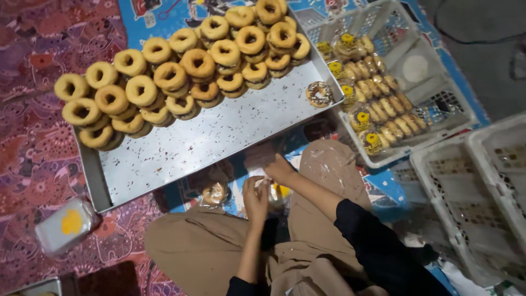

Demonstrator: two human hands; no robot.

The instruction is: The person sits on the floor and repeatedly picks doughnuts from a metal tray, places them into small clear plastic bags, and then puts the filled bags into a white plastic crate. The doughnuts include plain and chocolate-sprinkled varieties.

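A: Report the item in hand and its position.

B: A clear plastic bag [272,193] with a yellow round label, held over the lap between the person's knees, just below the near edge of the metal tray [219,137]. What it contains cannot be made out. The left hand [255,200] is curled around its lower side, fingers closed on the plastic. The right hand [278,168] pinches the top edge of the bag, fingers drawn together.

A: Adjacent items?

B: A bagged doughnut [214,193] lies just left of the left hand. On the tray, plain ring doughnuts [181,66] are stacked in rows along the far side; the near half shows bare metal scattered with dark sprinkles. One sprinkled doughnut [319,94] sits alone at the tray's right corner. To the right, a white plastic basket [438,104] holds a row of packed doughnuts [372,104] with yellow labels. Two more white baskets [482,186] stand near the right knee. A stack of bags with a yellow label [67,225] lies left of the tray.

A: Obstructions?

B: The person's tan trouser knees flank the bag on both sides.

A: Surface and surroundings?

B: The tray rests on a red patterned floor covering [33,137] and a blue printed sheet [164,16]. Grey flooring shows at the upper right.
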